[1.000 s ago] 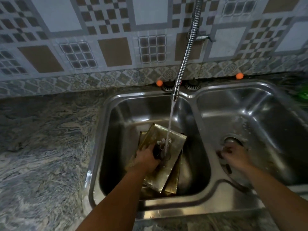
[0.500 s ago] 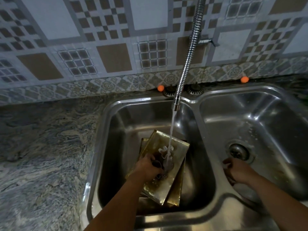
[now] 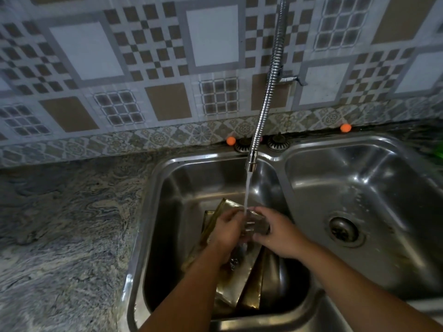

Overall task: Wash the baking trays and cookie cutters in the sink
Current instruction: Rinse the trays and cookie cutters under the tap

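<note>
both hands — left hand (image 3: 227, 232), right hand (image 3: 279, 232) — grip a blurred cookie cutter (image 3: 255, 225); baking trays (image 3: 242, 283) half-hidden beneath

I can read no text, label, brand or number anywhere in my view. The patterned brown-and-white wall tiles (image 3: 153, 44) carry only checks and ornaments, and the double stainless-steel sink (image 3: 282, 159) shows no legible marking.

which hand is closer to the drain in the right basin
Right. The right hand is over the left basin's right side, just across the divider from the drain. The left hand sits further left, beyond the water stream.
</note>
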